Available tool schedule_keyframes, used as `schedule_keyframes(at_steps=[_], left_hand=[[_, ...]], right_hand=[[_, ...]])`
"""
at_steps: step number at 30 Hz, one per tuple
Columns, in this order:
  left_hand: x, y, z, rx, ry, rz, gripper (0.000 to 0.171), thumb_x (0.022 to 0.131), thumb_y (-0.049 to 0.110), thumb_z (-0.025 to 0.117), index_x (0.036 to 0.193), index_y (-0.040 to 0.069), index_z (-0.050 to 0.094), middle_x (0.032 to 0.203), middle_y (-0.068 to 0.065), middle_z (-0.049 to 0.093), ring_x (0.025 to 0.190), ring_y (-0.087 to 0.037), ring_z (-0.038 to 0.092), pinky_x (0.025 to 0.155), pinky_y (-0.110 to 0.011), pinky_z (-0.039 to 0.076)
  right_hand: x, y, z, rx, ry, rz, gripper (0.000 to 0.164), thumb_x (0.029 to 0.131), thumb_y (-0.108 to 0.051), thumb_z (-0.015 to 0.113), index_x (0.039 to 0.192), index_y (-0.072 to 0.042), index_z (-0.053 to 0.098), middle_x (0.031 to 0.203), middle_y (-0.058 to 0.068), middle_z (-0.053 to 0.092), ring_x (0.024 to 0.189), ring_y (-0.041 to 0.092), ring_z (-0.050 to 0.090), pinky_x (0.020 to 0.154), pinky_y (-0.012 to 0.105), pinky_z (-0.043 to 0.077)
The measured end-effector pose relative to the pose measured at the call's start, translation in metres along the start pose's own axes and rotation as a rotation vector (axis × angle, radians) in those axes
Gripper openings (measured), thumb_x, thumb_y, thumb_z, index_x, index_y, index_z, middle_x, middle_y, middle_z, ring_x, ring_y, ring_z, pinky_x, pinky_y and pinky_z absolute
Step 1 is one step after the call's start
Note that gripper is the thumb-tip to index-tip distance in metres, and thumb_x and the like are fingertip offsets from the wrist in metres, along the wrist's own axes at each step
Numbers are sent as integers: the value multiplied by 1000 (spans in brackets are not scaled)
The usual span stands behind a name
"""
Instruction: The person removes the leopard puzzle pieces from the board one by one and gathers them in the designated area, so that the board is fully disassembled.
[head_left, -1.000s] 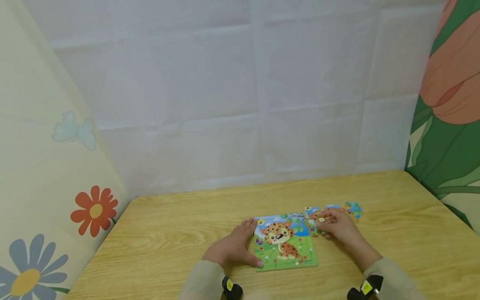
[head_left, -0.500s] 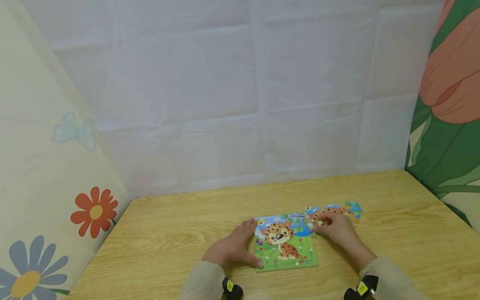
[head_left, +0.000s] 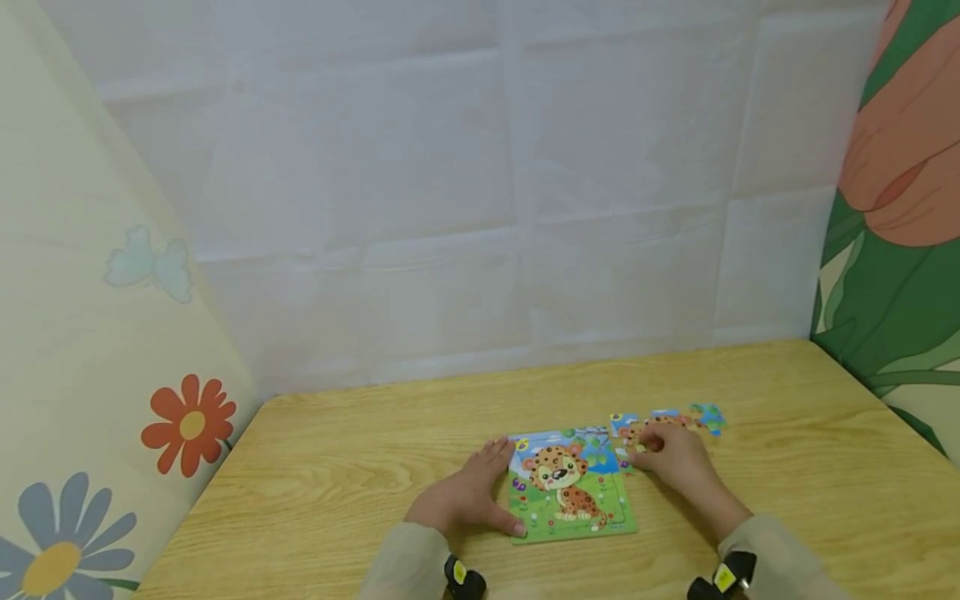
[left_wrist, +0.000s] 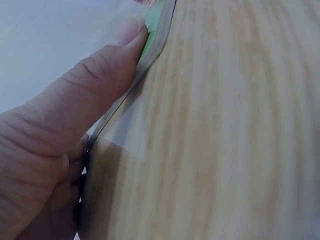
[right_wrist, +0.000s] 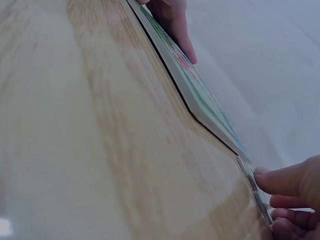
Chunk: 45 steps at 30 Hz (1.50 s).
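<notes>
A square puzzle board [head_left: 573, 483] printed with a leopard cub lies flat on the table. My left hand [head_left: 468, 487] rests along its left edge, fingers straight, with the thumb on the near left corner; the left wrist view shows the thumb [left_wrist: 100, 80] over the rim. Right of the board, my right hand [head_left: 675, 458] has thumb and index finger brought together at a flat puzzle piece [head_left: 625, 457], mostly covered by the fingers. In the right wrist view its thumb [right_wrist: 282, 177] touches the edge of flat pieces [right_wrist: 254, 187] near the board's corner.
More puzzle pieces [head_left: 707, 417] lie joined or close together behind my right hand. The wooden table [head_left: 360, 475] meets a white cloth backdrop [head_left: 390, 208] at the back. Printed flower panels stand left and right.
My right hand has shifted slightly left toward the board, and its thumb and index finger have drawn together, covering more of the piece. The left hand and board have stayed put.
</notes>
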<state>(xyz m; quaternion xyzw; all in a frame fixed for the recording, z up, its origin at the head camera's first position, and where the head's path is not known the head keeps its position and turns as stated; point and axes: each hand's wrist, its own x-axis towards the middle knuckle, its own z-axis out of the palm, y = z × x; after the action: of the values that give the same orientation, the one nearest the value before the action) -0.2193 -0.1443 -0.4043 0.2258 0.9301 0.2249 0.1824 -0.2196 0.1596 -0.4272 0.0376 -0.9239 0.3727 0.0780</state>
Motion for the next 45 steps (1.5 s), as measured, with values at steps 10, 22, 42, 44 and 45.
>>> schedule_keyframes(at_steps=[10,22,42,44,45], left_hand=[[0,-1,1,-6,14,8,116,62,45,82,148,5,16,155,-13,8,142,-32,5,115,-50,9],[-1,0,1,-7,11,12,116,62,43,82,148,5,15,155,-14,8,142,-32,4,115,-49,7],[-2,3,-2,4,7,24,116,62,43,82,147,2,16,155,-16,9,142,-34,5,115,-50,7],[-2,3,-2,6,9,27,116,62,44,82,147,2,16,154,-16,10,142,-34,5,115,-51,7],[-2,3,-2,6,8,26,116,62,44,82,147,2,16,154,-16,10,142,-34,5,115,-51,7]], right_hand=[[1,-7,-10,125,15,94,36,86,-27,65,104,4,63,88,10,63,78,20,56,65,32,49],[1,-30,-7,296,45,11,29,89,-26,62,104,-2,64,87,6,65,77,13,56,62,22,48],[7,-48,27,355,-188,-96,34,83,-17,69,109,2,61,93,8,62,83,16,56,72,26,49],[7,-47,30,368,-227,-130,36,81,-15,70,111,4,60,93,9,62,83,16,55,72,26,49],[8,-47,31,372,-242,-149,38,81,-14,71,111,5,59,93,11,63,83,16,55,72,25,50]])
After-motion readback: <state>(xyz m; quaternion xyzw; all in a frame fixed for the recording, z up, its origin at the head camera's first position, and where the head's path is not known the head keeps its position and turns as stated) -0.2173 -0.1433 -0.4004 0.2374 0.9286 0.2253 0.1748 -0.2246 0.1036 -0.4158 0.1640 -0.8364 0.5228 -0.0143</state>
